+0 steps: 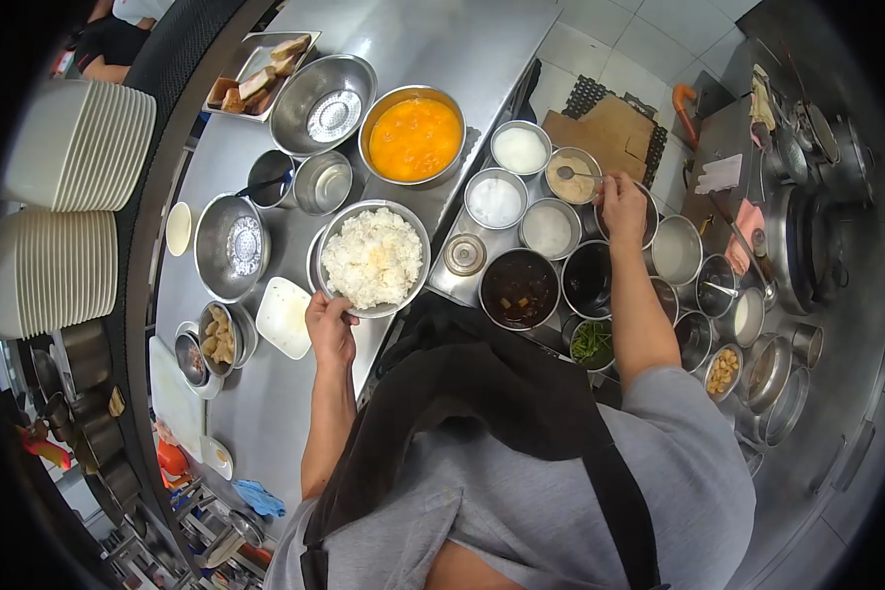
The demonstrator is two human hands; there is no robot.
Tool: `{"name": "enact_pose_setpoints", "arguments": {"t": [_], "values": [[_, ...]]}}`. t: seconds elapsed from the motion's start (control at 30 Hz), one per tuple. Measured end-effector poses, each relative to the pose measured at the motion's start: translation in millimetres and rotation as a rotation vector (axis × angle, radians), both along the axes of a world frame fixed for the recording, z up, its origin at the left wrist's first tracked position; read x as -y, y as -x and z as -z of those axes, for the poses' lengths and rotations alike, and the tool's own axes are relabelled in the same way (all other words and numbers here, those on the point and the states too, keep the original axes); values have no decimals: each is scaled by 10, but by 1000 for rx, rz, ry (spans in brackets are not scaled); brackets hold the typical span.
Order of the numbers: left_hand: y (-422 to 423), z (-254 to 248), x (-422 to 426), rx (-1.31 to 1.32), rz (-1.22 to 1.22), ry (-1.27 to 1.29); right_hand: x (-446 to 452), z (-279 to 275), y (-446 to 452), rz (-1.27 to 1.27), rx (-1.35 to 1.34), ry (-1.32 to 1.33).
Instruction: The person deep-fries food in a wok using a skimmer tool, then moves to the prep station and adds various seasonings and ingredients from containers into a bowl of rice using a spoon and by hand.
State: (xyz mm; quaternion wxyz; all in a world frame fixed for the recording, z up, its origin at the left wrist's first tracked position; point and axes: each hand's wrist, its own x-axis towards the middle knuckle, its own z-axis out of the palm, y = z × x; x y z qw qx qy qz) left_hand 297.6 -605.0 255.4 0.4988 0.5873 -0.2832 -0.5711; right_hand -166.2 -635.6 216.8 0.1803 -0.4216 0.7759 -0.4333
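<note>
My left hand (pixel 331 332) grips the near rim of a metal bowl of white rice (pixel 372 258), with a small yellowish patch on the rice. My right hand (pixel 620 208) is closed on the handle of a small spoon (pixel 566 173), whose head lies in a tin of beige powder (pixel 582 187). Beside that tin stand tins of white powder (pixel 521 149). A bowl of beaten egg (pixel 415 135) sits beyond the rice.
Stacked white dishes (pixel 64 275) are at the left. Empty steel bowls (pixel 231 248) and a tray of meat (pixel 259 81) stand on the counter. Dark sauce (pixel 519 287), chopped greens (pixel 591 343) and more tins are at the right. A person's arm (pixel 105 69) shows at the top left.
</note>
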Motion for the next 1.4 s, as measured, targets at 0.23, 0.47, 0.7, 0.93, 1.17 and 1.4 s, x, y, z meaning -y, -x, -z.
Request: {"name": "enact_pose_setpoints", "arguments": {"t": [0.23, 0.47, 0.7, 0.93, 1.17, 1.4], "values": [[52, -112, -8, 51, 3, -16, 75, 142, -30, 34, 67, -37], [78, -115, -7, 48, -39, -13, 62, 276, -11, 71, 181, -44], [120, -125, 9, 47, -39, -33, -40, 244, 131, 121, 275, -8], [113, -73, 36, 35, -38, -18, -157, 228, 203, 133, 372, 40], [121, -85, 62, 41, -16, 0, -138, 2, 139, 172, 601, 180], [155, -112, 111, 59, -27, -2, -109, -975, -586, -168, 742, 195]]}}
